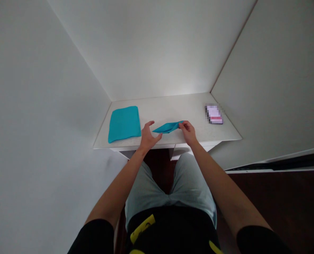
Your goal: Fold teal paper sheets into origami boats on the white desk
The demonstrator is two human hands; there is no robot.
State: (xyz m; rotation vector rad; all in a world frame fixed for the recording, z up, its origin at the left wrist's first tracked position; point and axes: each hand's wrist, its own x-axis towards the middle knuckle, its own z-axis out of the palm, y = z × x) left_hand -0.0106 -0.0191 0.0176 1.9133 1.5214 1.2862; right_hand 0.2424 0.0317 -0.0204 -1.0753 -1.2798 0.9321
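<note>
A narrow piece of folded blue paper, pointed at its left end, is held over the white desk. My right hand pinches its right end between thumb and fingers. Around the pointed left end, my left hand is open, thumb and fingers spread apart; whether it touches the paper I cannot tell. To the left lies a flat, squarish blue folded cloth or sheet, a little apart from my left hand.
The white desk fits between a left wall and a right panel. A phone-like object, blurred by pixels, lies at the desk's right. Below the front edge is a white drawer, close to my knees.
</note>
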